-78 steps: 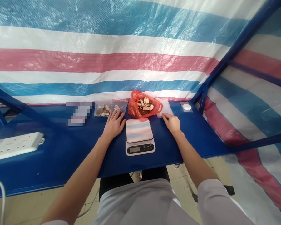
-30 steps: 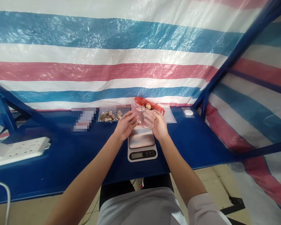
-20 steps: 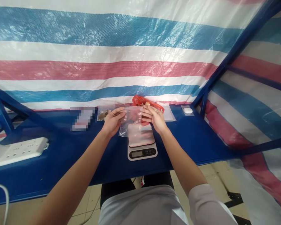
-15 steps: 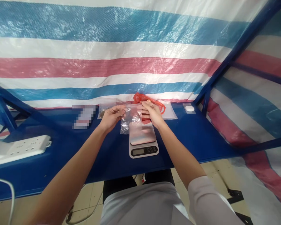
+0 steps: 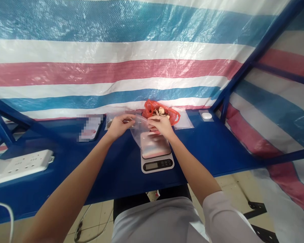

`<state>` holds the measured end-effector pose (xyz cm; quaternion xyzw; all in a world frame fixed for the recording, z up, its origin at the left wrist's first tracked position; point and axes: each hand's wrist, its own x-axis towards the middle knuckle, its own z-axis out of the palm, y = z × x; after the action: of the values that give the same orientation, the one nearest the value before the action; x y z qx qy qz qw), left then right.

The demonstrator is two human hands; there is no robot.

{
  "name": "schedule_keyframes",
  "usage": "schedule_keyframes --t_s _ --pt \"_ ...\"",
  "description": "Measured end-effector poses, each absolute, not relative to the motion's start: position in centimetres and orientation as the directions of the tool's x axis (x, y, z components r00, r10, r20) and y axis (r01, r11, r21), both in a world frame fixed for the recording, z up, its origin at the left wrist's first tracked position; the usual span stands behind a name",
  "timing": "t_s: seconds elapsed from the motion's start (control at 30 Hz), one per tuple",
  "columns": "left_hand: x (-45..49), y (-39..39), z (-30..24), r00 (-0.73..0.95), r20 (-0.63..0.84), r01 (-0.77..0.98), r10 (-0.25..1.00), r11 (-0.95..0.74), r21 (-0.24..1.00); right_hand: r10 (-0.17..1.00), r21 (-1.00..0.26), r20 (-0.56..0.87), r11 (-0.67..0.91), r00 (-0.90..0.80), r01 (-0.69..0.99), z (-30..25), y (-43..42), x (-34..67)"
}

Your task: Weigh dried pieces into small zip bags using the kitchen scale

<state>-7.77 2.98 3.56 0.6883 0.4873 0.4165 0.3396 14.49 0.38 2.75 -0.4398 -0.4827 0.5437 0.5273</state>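
Note:
Between my hands hangs a clear plastic bag, its top edge pinched on both sides. My left hand is closed on the bag's left corner. Fingers of my right hand are closed on the right side of the same edge. Below the hands lies a kitchen scale with a shiny plate and a small display; I cannot read any figures on it. Just behind my right hand, a red plastic bag lies open, with pale and brown dried pieces showing inside.
Flat clear bags lie at the back of the blue table. A small white round object sits to the right, a blurred-out flat item to the left. At far left is a white power strip; striped sheeting hangs behind.
My hands have drawn closer together and slightly lower with the clear bag, whose top edge now tilts. More of the red bag and its dried contents shows. The view has shifted slightly.

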Motion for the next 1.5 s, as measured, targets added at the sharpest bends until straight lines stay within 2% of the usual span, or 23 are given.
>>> schedule_keyframes --t_s 0.13,0.23,0.4,0.53,0.7,0.83,0.97,1.27,1.5 --pt "-6.3 1.2 4.2 0.153 0.458 0.551 0.876 -0.461 0.696 0.992 -0.991 0.111 0.115 0.064 -0.066 1.9 0.1 14.3" --pt "-4.9 0.2 4.6 0.211 0.455 0.527 0.865 -0.493 0.692 0.980 -0.986 0.164 0.158 0.112 0.057 1.7 -0.3 14.5" --pt "-2.8 0.4 4.4 0.212 0.294 0.404 0.932 -0.358 0.842 0.919 -0.907 0.365 0.313 0.152 0.282 1.5 -0.8 15.1" --pt "-1.7 1.1 3.9 0.163 0.119 0.238 0.979 -0.156 0.959 0.867 -0.820 0.492 0.429 0.083 0.379 1.0 -0.9 15.6" --pt "-0.5 1.7 4.0 0.112 -0.034 0.108 0.993 0.022 0.994 0.810 -0.705 0.586 0.516 -0.010 0.486 0.7 -1.4 15.9" --pt "-0.3 1.9 4.1 0.126 -0.097 0.054 0.987 0.090 0.994 0.812 -0.697 0.581 0.532 -0.056 0.480 0.8 -1.7 16.3" --pt "-0.5 1.5 3.9 0.204 -0.104 0.005 0.973 0.105 0.994 0.849 -0.754 0.528 0.475 -0.012 0.454 0.9 -1.7 16.6" --pt "-1.2 1.3 3.6 0.337 -0.062 0.054 0.940 0.046 0.997 0.898 -0.793 0.436 0.410 -0.051 0.451 1.4 -1.7 16.8" --pt "-1.1 1.1 3.7 0.333 -0.023 0.081 0.943 -0.004 0.997 0.927 -0.829 0.368 0.360 -0.066 0.429 1.4 -1.7 16.9"
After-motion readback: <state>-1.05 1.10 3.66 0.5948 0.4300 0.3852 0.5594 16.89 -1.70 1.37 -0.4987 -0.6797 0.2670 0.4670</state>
